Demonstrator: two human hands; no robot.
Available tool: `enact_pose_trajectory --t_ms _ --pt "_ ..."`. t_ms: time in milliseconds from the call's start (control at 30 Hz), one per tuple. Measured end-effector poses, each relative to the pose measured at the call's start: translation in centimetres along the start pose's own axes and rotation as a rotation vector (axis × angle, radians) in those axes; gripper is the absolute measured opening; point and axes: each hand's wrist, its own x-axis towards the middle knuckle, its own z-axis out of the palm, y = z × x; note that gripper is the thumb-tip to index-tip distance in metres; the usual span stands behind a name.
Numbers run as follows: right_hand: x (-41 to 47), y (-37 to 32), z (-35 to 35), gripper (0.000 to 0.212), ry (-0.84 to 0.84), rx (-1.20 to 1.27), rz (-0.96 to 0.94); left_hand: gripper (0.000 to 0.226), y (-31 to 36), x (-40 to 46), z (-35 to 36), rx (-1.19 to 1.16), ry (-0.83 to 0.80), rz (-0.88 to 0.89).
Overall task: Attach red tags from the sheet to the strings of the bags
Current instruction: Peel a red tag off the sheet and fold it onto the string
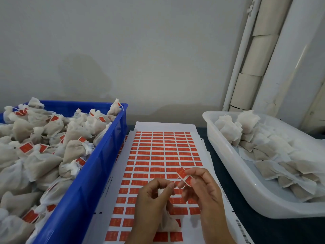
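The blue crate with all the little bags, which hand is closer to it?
The left hand. It hangs over the tag sheet holding a bag, on the side toward the blue crate. The right hand, pinching a red tag, is farther from the crate.

One head-worn wide-angle camera looks forward and down over a table, close above the person's hands at 6 o'clock. The sheet of red tags [163, 166] runs from 6 toward 12 o'clock, the blue crate [98, 166] lies at 9 o'clock, the white tub [226, 155] at 3 o'clock, and the wall [140, 50] fills 12 o'clock.
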Motion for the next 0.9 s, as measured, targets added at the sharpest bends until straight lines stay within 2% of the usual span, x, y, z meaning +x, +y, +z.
enact_pose_trajectory --t_ms 233,400,500,667,733,833,900 --pt "0.3 0.2 0.1 0.007 0.126 -0.066 0.038 0.01 -0.4 0.0 0.0 0.041 0.018 0.044" --pt "0.4 0.5 -0.2 0.02 0.226 -0.077 0.024 0.005 -0.5 0.1 0.0 0.05 0.041 0.051" --pt "0.5 0.5 -0.6 0.012 0.233 -0.073 -0.004 0.004 -0.4 0.1 0.1 0.049 0.042 0.048" --pt "0.2 0.6 -0.2 0.019 0.181 -0.106 -0.04 0.005 -0.2 0.0 0.1 0.055 0.043 0.045" --pt "0.2 0.6 0.1 0.028 0.146 -0.163 -0.046 0.007 -0.2 0.0 0.0 0.058 0.032 0.047" --pt "0.3 0.9 0.4 0.059 0.117 -0.138 0.027 0.014 0.0 -0.2 0.0 0.064 0.004 0.076" --pt "0.4 1.1 0.3 0.062 0.14 -0.122 0.039 0.017 0.0 -0.3 0.1 0.089 -0.003 0.098"
